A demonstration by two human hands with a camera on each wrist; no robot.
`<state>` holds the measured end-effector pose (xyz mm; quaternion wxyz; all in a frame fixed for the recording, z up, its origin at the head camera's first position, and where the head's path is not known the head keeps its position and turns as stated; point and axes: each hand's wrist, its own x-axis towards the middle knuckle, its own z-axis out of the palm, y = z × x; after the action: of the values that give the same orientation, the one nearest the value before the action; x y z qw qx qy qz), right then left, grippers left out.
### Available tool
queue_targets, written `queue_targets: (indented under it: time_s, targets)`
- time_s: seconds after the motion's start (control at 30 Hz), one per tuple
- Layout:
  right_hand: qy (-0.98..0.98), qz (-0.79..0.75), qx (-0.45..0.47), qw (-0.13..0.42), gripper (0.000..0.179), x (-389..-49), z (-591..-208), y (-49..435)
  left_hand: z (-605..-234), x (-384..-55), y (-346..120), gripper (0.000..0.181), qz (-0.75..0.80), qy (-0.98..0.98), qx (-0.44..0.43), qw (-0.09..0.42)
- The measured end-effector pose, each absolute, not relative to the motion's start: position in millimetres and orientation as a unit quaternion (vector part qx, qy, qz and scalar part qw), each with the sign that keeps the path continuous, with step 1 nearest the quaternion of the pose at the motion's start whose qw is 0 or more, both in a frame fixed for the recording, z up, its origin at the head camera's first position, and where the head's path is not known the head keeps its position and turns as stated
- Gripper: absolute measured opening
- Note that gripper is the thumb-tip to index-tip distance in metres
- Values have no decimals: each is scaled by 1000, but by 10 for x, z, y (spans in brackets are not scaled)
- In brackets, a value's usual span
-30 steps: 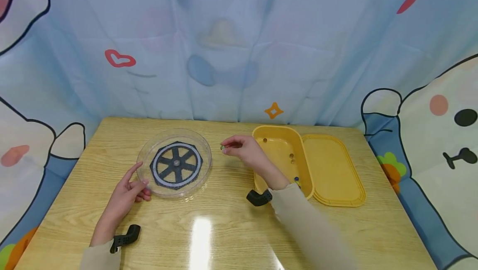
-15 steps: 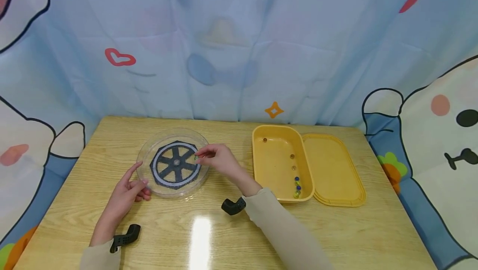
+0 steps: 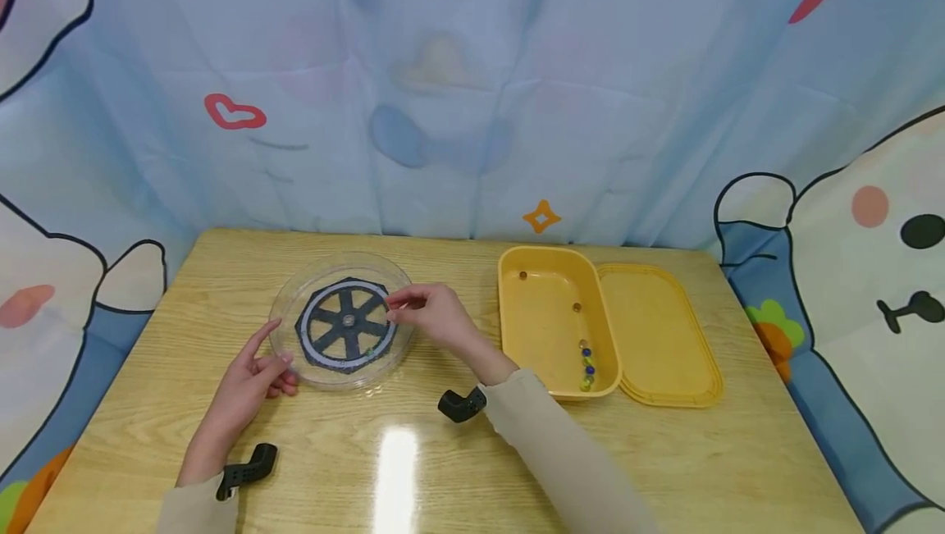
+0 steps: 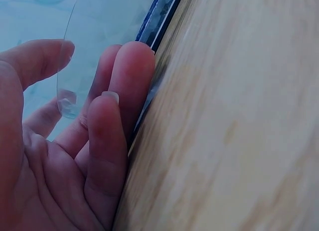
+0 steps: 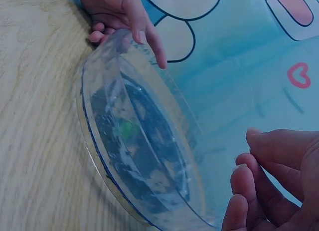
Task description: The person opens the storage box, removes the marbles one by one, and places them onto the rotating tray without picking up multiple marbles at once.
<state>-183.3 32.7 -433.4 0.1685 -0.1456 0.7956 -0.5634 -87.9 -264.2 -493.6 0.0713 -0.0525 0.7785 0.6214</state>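
A round clear plastic dish (image 3: 404, 344) lies on the wooden table, with a dark six-spoked wheel pattern (image 3: 349, 322) showing in it. In the head view my left hand (image 3: 254, 374) holds the dish's left rim, index finger stretched along the edge and thumb tip at the rim. Its other fingers curl near the outer wall (image 4: 102, 66). My right hand (image 3: 435, 317) hovers over the right side of the dish, thumb and fingertips close together with nothing seen between them. A green marble (image 5: 129, 129) is inside the dish, near the lower right of the pattern.
Right of the dish stands a yellow tray (image 3: 542, 337) with several marbles, blue and yellow ones lined along its right side. A yellow lid (image 3: 657, 337) lies beside it. A blue cartoon curtain (image 3: 472, 107) hangs behind the table.
My right hand has moved left from beside the tray to over the dish and let go of the green marble, which has rolled down inside. My left hand has stayed put.
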Motion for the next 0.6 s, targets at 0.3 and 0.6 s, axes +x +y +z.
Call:
queue_targets:
  time_s: [0.3, 0.6]
  targets:
    - [804, -565, -125, 139, 26, -1942, -4138, 666, -4925, -859, -2655, 67, 618, 781, -53, 70]
    - [798, -586, -79, 115, 29, -2154, -3975, 1354, -4929, -865, -2648, 66, 618, 782, -45, 68]
